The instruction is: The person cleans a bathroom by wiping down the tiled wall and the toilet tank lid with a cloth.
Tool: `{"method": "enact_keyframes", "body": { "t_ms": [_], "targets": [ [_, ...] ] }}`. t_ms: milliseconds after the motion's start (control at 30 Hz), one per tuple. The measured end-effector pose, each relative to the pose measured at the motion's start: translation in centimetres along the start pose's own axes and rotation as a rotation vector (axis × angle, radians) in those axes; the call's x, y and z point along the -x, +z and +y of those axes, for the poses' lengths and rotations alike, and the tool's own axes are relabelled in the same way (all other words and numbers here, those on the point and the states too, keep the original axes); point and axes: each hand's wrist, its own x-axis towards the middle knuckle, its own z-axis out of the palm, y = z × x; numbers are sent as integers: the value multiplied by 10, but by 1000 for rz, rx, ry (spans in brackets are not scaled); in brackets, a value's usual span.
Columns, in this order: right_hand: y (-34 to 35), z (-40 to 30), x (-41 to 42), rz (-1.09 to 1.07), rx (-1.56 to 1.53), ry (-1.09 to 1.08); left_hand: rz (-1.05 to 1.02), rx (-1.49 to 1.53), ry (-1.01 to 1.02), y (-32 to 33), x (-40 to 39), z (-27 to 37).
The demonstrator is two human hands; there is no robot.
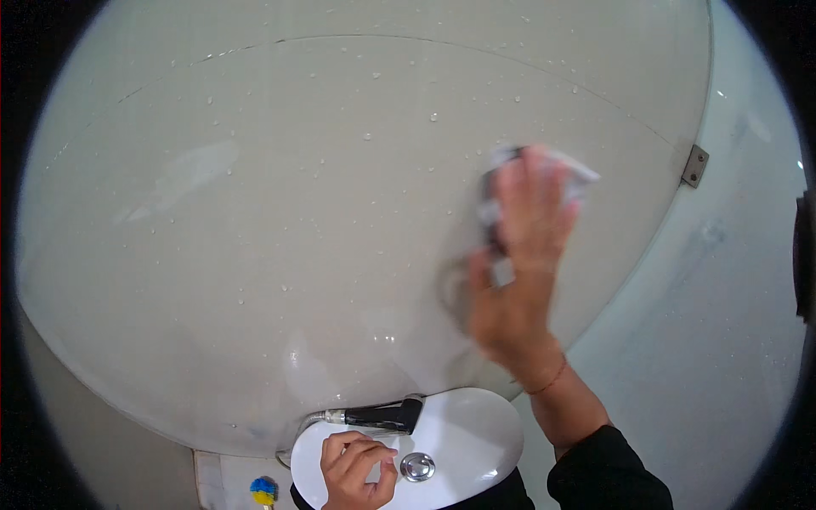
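My right hand (pixel 529 223) is spread flat over a white and dark cloth (pixel 577 171), pressed against a glossy beige wall panel (pixel 357 210) dotted with water drops. The hand and cloth are blurred, and the palm hides much of the cloth. Lower down, my left hand (pixel 357 468) hovers over a white toilet cistern lid (pixel 472 421). Its fingers are loosely curled, thumb apart, with nothing seen in them. Just beyond that hand lies a black bidet sprayer (pixel 382 417) along the lid's wall side. A round chrome flush button (pixel 417 467) is beside my left fingertips.
A metal clip (pixel 695 166) sits at the panel's right edge, against a pale wet surface (pixel 701 306). The sprayer's metal hose (pixel 309 422) bends down left of the cistern. A blue and yellow scrubbing head (pixel 263 491) is at the lower left. A dark object (pixel 802 255) borders the far right.
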Motion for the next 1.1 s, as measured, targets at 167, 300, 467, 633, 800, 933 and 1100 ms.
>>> {"method": "enact_keyframes", "body": {
  "t_ms": [167, 300, 467, 633, 800, 933, 1100],
  "targets": [
    [33, -32, 73, -296, 166, -525, 86, 18, -65, 2, -7, 4],
    [24, -13, 81, -394, 75, -356, 189, -30, -121, -2, 0, -1],
    [-3, -7, -19, 27, -32, 8, 247, -64, -234, -11, 6, 0],
    [16, -47, -31, -78, 157, -175, 257, -75, -212, -14, 6, -3],
    [36, -64, 59, -455, 140, -587, 284, -83, -191, -15, 0, 0],
    [18, -30, 61, -444, 302, -653, 292, -59, -155, -13, -4, 5],
    [4, -24, -21, -162, 100, -217, 259, -46, -187, -10, 5, -3]
  ]
}}
